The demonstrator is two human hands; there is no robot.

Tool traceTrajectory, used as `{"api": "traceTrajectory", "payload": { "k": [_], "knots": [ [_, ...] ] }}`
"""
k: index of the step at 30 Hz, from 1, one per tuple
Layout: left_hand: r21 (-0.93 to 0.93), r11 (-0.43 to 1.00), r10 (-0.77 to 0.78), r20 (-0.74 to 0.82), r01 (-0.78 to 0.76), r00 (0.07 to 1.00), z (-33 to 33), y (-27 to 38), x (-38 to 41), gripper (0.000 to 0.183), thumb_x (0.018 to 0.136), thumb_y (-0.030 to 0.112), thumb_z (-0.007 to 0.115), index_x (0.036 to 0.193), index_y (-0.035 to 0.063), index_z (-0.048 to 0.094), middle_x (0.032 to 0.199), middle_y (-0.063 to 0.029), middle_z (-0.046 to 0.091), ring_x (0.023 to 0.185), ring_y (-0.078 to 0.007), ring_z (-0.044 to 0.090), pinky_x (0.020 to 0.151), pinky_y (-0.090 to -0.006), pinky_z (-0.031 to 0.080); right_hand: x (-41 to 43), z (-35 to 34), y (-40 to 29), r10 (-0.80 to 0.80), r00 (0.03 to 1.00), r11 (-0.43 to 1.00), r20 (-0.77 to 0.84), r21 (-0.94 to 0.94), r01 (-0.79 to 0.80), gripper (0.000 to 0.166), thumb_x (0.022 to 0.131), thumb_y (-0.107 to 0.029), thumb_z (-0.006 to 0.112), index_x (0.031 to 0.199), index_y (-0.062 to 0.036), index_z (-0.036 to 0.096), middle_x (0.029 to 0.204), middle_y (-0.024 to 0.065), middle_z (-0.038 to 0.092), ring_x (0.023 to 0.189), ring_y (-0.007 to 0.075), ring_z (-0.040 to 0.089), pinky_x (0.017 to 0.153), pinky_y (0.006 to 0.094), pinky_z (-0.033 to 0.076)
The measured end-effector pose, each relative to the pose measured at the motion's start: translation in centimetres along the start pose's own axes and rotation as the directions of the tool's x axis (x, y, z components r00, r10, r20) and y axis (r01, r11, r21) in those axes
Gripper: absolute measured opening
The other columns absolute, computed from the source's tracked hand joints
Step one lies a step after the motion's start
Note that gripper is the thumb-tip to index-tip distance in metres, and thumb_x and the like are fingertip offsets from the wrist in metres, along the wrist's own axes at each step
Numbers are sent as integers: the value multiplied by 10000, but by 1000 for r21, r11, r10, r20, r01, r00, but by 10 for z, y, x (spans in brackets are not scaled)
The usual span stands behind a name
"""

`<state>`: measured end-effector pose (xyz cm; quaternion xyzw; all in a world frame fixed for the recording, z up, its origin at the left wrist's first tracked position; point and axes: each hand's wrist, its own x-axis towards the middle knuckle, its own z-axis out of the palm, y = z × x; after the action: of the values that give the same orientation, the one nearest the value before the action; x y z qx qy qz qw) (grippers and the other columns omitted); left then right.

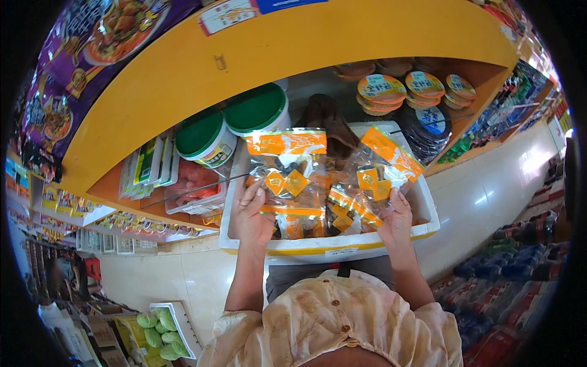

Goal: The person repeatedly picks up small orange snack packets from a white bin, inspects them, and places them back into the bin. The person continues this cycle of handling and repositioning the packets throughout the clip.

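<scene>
My left hand (257, 215) grips the left edge of a clear plastic food packet (289, 169) with orange bands and orange diamond labels. A second packet (380, 172) of the same kind tilts in my right hand (396, 215), held by its right edge. Both packets are above a white foam box (293, 247), which stands before me against the shelf. More orange-banded packets (344, 215) lie inside it, partly hidden by the two that I hold. The dark contents of the packets cannot be made out.
White tubs with green lids (254, 108), a plastic basket of red bags (195, 183) and stacked round sealed bowls (381, 89) fill the yellow shelf (293, 46). Bottle packs (504, 266) stand at right. Cabbages (160, 330) sit in a box at lower left. A person (57, 275) is further off.
</scene>
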<state>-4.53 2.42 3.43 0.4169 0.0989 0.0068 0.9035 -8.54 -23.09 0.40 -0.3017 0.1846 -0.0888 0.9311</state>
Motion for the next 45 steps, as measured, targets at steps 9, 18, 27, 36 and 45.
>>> {"api": "traceTrajectory", "payload": {
  "k": [9, 18, 27, 36, 45],
  "knots": [
    [-47, 999, 13, 78, -9, 997, -3, -7, -6, 246, 814, 75, 476, 1044, -8, 496, 917, -111, 561, 761, -217, 576, 697, -368, 486, -2, 6, -2, 25, 997, 994, 70, 105, -33, 216, 826, -195, 490, 960, -28, 515, 944, 74, 563, 855, 205, 553, 741, 356, 456],
    [-70, 997, 34, 118, -25, 992, -11, -13, -7, 245, 809, 75, 487, 1034, -23, 495, 923, -94, 555, 765, -196, 569, 692, -339, 485, -2, 3, -3, 26, 987, 996, 161, 75, -38, 283, 846, -214, 452, 1055, -24, 469, 1012, 83, 547, 905, 219, 538, 779, 375, 434],
    [-97, 993, 75, 84, -66, 994, -18, -19, -9, 226, 818, 55, 462, 1035, 5, 498, 972, -90, 545, 854, -182, 541, 743, -342, 464, -2, 1, -4, 50, 983, 997, 176, 50, -60, 299, 841, -216, 461, 1079, -36, 463, 1036, 77, 542, 929, 216, 529, 802, 373, 423],
    [-97, 992, 82, 55, -76, 995, -16, -18, -11, 230, 814, 57, 474, 1039, 19, 501, 952, -75, 553, 874, -168, 536, 782, -331, 449, 0, -3, -4, 43, 976, 998, 214, 26, -50, 303, 837, -221, 468, 1063, -19, 476, 1027, 87, 550, 921, 208, 535, 797, 357, 429],
    [-127, 990, 75, 69, -66, 995, -18, -18, -10, 225, 811, 56, 476, 1031, 12, 502, 966, -97, 552, 831, -202, 562, 712, -365, 488, -2, 0, -5, 44, 985, 999, 167, -3, -44, 281, 834, -217, 476, 1031, -17, 493, 982, 87, 570, 870, 204, 561, 746, 350, 459]
  ]
}}
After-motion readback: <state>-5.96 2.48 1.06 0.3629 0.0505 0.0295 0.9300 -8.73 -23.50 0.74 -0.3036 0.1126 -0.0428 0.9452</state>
